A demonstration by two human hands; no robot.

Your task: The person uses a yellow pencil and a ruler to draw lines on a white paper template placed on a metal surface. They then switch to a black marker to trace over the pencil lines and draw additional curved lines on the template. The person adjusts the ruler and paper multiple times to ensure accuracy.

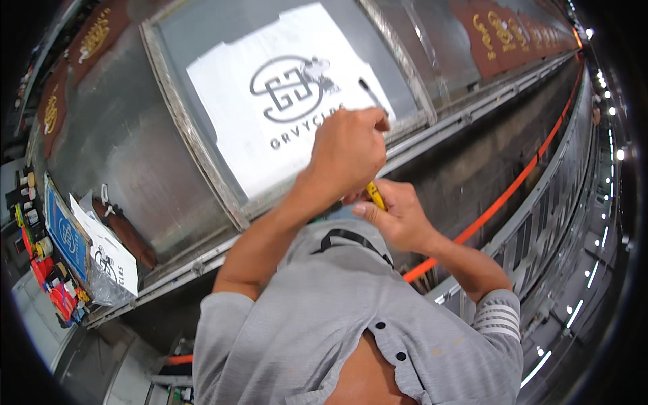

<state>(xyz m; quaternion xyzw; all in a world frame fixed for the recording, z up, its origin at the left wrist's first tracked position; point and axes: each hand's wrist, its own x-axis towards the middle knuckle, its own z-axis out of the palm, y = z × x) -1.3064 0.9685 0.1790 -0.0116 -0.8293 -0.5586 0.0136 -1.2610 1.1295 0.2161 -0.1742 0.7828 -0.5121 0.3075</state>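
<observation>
Yellow tool [376, 194] in your right hand [399, 214], just off the near edge of the desk [162, 202].
Your right thumb and fingers close on it; your left hand [349, 145] curls above its upper end (whether that one grips anything, I cannot tell). Handle it with a steady pinch, away from your shirt [324, 270] and the framed white sheet [287, 111].
</observation>
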